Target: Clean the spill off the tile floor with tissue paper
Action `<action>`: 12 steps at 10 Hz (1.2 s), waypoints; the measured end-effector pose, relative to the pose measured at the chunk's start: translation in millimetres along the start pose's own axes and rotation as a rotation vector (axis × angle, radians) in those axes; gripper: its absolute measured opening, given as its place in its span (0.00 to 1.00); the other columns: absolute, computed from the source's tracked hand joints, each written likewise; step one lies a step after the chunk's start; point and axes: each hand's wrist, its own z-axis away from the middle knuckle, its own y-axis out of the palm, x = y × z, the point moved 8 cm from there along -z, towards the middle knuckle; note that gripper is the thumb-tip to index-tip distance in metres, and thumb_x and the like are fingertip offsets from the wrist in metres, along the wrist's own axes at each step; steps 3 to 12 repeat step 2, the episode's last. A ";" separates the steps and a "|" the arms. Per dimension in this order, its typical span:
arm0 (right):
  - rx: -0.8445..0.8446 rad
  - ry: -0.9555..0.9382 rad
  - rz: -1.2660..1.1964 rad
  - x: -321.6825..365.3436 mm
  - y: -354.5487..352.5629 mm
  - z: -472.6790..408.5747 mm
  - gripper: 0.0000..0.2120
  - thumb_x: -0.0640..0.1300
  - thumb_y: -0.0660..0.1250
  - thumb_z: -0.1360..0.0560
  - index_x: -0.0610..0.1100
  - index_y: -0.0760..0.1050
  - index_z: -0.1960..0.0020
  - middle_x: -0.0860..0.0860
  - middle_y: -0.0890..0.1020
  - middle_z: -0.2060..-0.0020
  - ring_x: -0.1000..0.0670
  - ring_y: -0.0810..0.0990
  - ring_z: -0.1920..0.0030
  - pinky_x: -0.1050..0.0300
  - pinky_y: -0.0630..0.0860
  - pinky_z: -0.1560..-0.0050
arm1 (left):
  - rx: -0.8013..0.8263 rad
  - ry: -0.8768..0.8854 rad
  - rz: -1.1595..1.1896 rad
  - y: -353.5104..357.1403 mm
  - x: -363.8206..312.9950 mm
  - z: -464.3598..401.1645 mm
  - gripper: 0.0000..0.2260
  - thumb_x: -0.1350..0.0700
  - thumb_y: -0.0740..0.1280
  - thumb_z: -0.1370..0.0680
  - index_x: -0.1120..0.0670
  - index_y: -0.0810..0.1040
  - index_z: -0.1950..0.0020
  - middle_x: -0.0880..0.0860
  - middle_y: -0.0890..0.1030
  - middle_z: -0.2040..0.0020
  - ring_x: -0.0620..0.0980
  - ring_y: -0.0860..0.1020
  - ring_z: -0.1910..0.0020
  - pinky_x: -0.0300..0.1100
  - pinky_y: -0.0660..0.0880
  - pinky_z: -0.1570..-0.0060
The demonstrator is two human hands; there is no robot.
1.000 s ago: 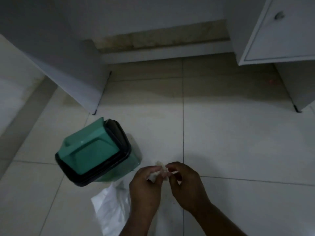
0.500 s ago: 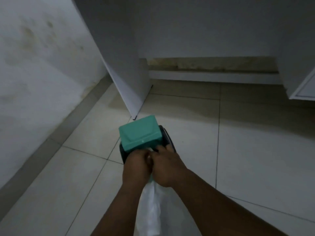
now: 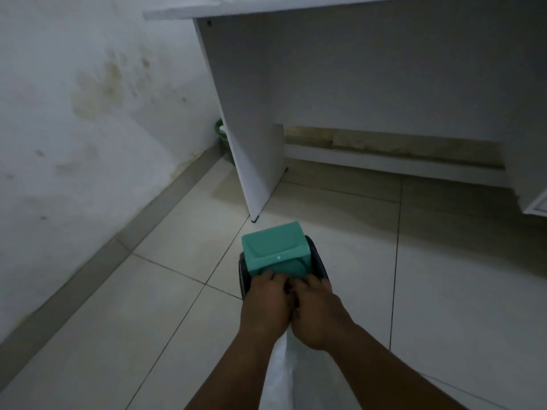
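A small bin with a teal swing lid (image 3: 275,250) and a black rim (image 3: 320,263) stands on the pale tile floor (image 3: 458,291). My left hand (image 3: 266,303) and my right hand (image 3: 318,312) are pressed together at the lid's near edge, fingers curled down over it. The tissue paper is hidden between my fingers. No spill shows on the tiles in view.
A white plastic bag (image 3: 284,374) lies on the floor under my wrists. A white desk side panel (image 3: 242,113) stands just beyond the bin, with a green object (image 3: 220,131) behind it. A stained wall (image 3: 74,113) runs along the left. A drawer corner (image 3: 537,204) juts in at the right.
A second ago both hands pinched a crumpled tissue over the floor beside the bin. They have since moved onto the bin's lid, and my view has swung left and up.
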 end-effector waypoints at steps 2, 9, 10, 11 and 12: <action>-0.186 -0.013 -0.080 7.2 -74.6 26.9 0.29 0.49 0.63 0.25 0.53 0.61 0.25 0.49 0.65 0.28 0.44 0.64 0.33 0.50 0.70 0.35 | -0.196 0.054 0.048 -72.3 -51.8 -3.0 0.18 0.46 0.67 0.22 0.47 0.76 0.33 0.49 0.80 0.41 0.50 0.75 0.42 0.41 0.73 0.49; -0.186 -0.013 -0.080 7.2 -74.6 26.9 0.29 0.49 0.63 0.25 0.53 0.61 0.25 0.49 0.65 0.28 0.44 0.64 0.33 0.50 0.70 0.35 | -0.196 0.054 0.048 -72.3 -51.8 -3.0 0.18 0.46 0.67 0.22 0.47 0.76 0.33 0.49 0.80 0.41 0.50 0.75 0.42 0.41 0.73 0.49; -0.186 -0.013 -0.080 7.2 -74.6 26.9 0.29 0.49 0.63 0.25 0.53 0.61 0.25 0.49 0.65 0.28 0.44 0.64 0.33 0.50 0.70 0.35 | -0.196 0.054 0.048 -72.3 -51.8 -3.0 0.18 0.46 0.67 0.22 0.47 0.76 0.33 0.49 0.80 0.41 0.50 0.75 0.42 0.41 0.73 0.49; -0.186 -0.013 -0.080 7.2 -74.6 26.9 0.29 0.49 0.63 0.25 0.53 0.61 0.25 0.49 0.65 0.28 0.44 0.64 0.33 0.50 0.70 0.35 | -0.196 0.054 0.048 -72.3 -51.8 -3.0 0.18 0.46 0.67 0.22 0.47 0.76 0.33 0.49 0.80 0.41 0.50 0.75 0.42 0.41 0.73 0.49; -0.186 -0.013 -0.080 7.2 -74.6 26.9 0.29 0.49 0.63 0.25 0.53 0.61 0.25 0.49 0.65 0.28 0.44 0.64 0.33 0.50 0.70 0.35 | -0.196 0.054 0.048 -72.3 -51.8 -3.0 0.18 0.46 0.67 0.22 0.47 0.76 0.33 0.49 0.80 0.41 0.50 0.75 0.42 0.41 0.73 0.49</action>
